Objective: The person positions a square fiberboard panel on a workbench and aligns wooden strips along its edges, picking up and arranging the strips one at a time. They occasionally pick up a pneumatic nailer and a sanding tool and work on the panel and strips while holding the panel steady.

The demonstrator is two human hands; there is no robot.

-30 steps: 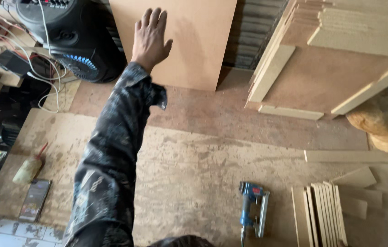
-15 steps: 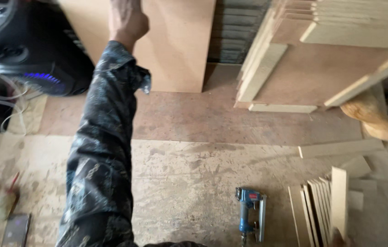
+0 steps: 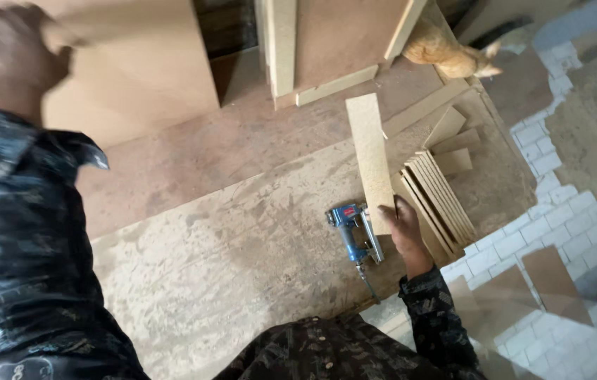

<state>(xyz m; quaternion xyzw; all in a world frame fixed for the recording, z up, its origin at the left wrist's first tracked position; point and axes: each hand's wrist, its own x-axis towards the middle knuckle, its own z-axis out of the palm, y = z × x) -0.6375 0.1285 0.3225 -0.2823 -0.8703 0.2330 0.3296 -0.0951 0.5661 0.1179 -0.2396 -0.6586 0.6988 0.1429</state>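
So right now the right hand (image 3: 403,232) is closed around the near end of a narrow board strip (image 3: 371,158), which is lifted clear and points away toward the far side of the desk (image 3: 242,253). The strip sits just left of the stack of matching strips (image 3: 443,193) at the right edge, so I'd guess it's the one picked for the next piece of the build, and it isn't placed or fastened to anything yet. Plenty of strips left in that stack too, so this looks like an early or middle stretch of the work, not the end.

The blue nail gun (image 3: 355,232) lies on the desk just left of the right hand, almost touching the wrist, with nobody holding it.

The left hand (image 3: 13,63) is way up at the far left, pressed against the big upright panel (image 3: 136,63). It's too blurred to tell if the fingers grip the panel or just rest flat on it. A half-built board frame (image 3: 327,49) stands at the far side.
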